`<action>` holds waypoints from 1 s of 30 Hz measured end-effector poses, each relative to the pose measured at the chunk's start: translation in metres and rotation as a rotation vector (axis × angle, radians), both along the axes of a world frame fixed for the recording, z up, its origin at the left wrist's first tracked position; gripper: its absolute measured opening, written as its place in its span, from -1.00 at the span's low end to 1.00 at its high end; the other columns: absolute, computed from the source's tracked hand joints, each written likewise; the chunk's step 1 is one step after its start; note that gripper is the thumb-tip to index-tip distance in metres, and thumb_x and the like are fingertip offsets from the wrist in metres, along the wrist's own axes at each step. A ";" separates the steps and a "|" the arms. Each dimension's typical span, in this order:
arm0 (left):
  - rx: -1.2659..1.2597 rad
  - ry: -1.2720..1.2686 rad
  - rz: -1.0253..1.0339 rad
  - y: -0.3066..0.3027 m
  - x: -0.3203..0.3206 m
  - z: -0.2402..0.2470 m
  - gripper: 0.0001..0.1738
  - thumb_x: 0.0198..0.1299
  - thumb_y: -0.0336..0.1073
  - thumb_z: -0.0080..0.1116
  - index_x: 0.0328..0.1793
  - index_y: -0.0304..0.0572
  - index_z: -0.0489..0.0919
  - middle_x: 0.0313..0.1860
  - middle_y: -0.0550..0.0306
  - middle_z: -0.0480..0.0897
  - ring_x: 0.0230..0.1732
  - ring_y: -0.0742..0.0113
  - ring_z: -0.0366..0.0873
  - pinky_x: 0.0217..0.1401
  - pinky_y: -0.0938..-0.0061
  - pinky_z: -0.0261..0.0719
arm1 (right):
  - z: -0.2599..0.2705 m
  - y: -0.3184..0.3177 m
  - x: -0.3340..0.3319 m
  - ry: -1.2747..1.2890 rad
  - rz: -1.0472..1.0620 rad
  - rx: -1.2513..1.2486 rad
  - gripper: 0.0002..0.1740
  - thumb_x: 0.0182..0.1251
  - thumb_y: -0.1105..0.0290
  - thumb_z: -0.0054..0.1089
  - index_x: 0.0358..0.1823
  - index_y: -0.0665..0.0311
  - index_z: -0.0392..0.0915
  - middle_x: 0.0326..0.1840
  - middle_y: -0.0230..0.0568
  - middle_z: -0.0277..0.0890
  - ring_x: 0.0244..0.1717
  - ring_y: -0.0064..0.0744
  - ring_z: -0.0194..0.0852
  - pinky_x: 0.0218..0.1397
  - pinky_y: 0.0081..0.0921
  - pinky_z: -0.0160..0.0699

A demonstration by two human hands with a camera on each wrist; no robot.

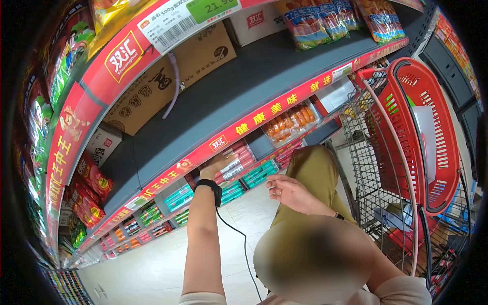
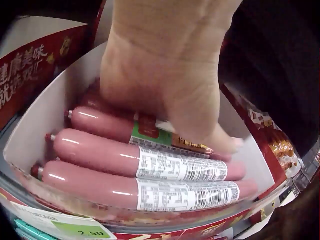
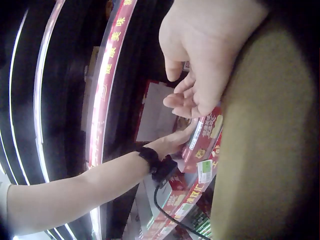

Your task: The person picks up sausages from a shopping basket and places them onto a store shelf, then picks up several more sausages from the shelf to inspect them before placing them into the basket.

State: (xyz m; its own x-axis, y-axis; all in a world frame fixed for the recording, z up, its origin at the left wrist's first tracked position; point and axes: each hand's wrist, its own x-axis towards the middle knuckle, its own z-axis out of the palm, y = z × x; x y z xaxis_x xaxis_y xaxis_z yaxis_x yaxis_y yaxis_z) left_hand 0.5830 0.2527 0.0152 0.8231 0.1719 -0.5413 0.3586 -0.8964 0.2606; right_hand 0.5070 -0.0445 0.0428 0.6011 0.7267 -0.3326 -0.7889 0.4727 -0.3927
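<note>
My left hand (image 2: 165, 70) reaches down into a white-walled box (image 2: 40, 115) of pink packaged sausages. Its thumb lies across a sausage with a green label (image 2: 105, 122), while the other fingers are hidden behind the hand. Two more sausages with white barcode labels lie in front, one in the middle (image 2: 95, 150) and one nearest the box's front (image 2: 90, 182). In the head view this hand (image 1: 217, 168) is under the shelf edge. My right hand (image 1: 292, 194) hovers in front of my knee, fingers loosely bent and holding nothing.
A red shelf strip (image 1: 264, 114) runs just above the sausage boxes. Teal-wrapped packs (image 1: 259, 174) sit on the tier below. Right of my knee stands a wire cart (image 1: 373, 188) with a red basket (image 1: 439, 137). A black cable (image 1: 245, 244) hangs from my left wrist.
</note>
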 end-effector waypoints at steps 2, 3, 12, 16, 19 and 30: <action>-0.010 0.002 -0.004 -0.001 -0.001 0.004 0.28 -0.18 0.51 0.06 0.49 -0.13 -0.19 0.49 -0.15 -0.15 0.51 0.02 -0.29 0.51 0.19 -0.23 | 0.000 0.001 0.000 0.011 -0.006 0.011 -0.73 0.37 0.40 -0.09 0.04 0.24 0.44 -0.11 -0.27 0.46 -0.12 -0.43 0.40 0.02 -0.45 0.39; -0.014 0.003 -0.006 -0.003 -0.002 0.009 0.27 -0.17 0.51 0.05 0.49 -0.13 -0.19 0.49 -0.15 -0.14 0.51 0.02 -0.29 0.51 0.19 -0.23 | 0.000 0.001 0.000 0.023 -0.012 0.021 -0.74 0.37 0.40 -0.07 0.03 0.24 0.47 -0.11 -0.24 0.47 -0.13 -0.41 0.40 0.00 -0.43 0.41; 0.019 -0.044 -0.078 0.010 0.006 -0.015 0.27 -0.20 0.47 0.13 0.48 -0.13 -0.15 0.46 -0.16 -0.01 0.51 0.01 -0.24 0.51 0.19 -0.19 | 0.002 0.005 0.002 0.021 -0.004 0.005 -0.73 0.37 0.39 -0.06 0.04 0.25 0.46 -0.11 -0.23 0.47 -0.12 -0.41 0.40 0.01 -0.43 0.41; -0.077 -0.028 -0.120 0.006 -0.002 -0.002 0.31 -0.24 0.46 0.17 0.49 -0.13 -0.18 0.47 -0.14 -0.05 0.51 0.01 -0.26 0.51 0.20 -0.21 | 0.000 0.005 0.002 0.018 0.000 -0.002 -0.73 0.37 0.40 -0.06 0.04 0.25 0.46 -0.11 -0.22 0.47 -0.13 -0.40 0.40 0.01 -0.43 0.41; -0.108 -0.007 -0.108 -0.005 -0.006 0.021 0.35 -0.27 0.45 0.20 0.49 -0.13 -0.22 0.48 -0.14 -0.10 0.51 0.01 -0.30 0.51 0.21 -0.22 | 0.001 0.006 0.003 0.024 -0.003 -0.019 -0.73 0.36 0.40 -0.06 0.04 0.25 0.46 -0.11 -0.22 0.47 -0.13 -0.40 0.40 0.01 -0.43 0.41; -0.057 0.106 -0.206 0.004 -0.005 0.016 0.46 -0.35 0.44 0.27 0.48 -0.21 -0.32 0.48 -0.21 -0.20 0.52 0.02 -0.36 0.52 0.22 -0.26 | 0.002 0.005 0.004 0.011 0.007 -0.033 -0.73 0.37 0.38 -0.07 0.04 0.24 0.43 -0.11 -0.27 0.45 -0.11 -0.44 0.39 0.03 -0.45 0.37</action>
